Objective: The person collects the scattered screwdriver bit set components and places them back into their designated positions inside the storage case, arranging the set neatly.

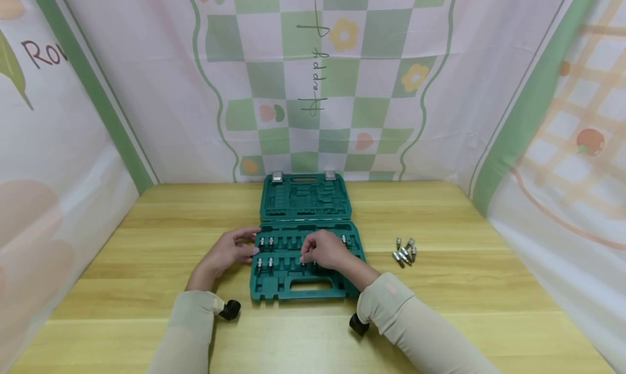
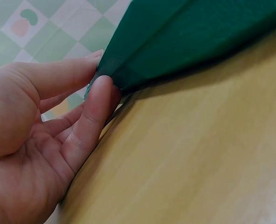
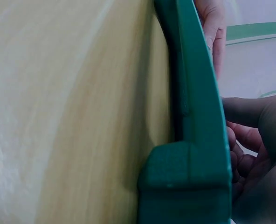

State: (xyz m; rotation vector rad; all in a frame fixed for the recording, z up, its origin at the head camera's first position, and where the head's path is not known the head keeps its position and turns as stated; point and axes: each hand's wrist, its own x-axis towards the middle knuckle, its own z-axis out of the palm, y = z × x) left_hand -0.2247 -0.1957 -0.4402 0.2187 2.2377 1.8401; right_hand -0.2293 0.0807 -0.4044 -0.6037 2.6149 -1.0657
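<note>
An opened green plastic tool case [image 1: 288,292] lies on the table. My right hand [image 1: 325,250] is over its lower half, with thumb and fingers pinching the top of a bit socket [image 1: 303,266] that stands in the front row. The right wrist view hides that socket behind the case wall [image 3: 205,116]. Other silver-and-dark bit sockets [image 1: 271,243] stand in slots on the left, and one [image 1: 344,240] is at the right of the back row. Beside the case, my left hand [image 1: 229,253] touches its left edge [image 2: 128,60] with thumb and extended fingers.
Several loose bit sockets [image 1: 405,253] lie in a small pile on the wooden table [image 1: 455,287], to the right of the case. The raised lid [image 1: 305,200] leans back behind the tray. Printed cloth [image 1: 313,64] hangs around the table.
</note>
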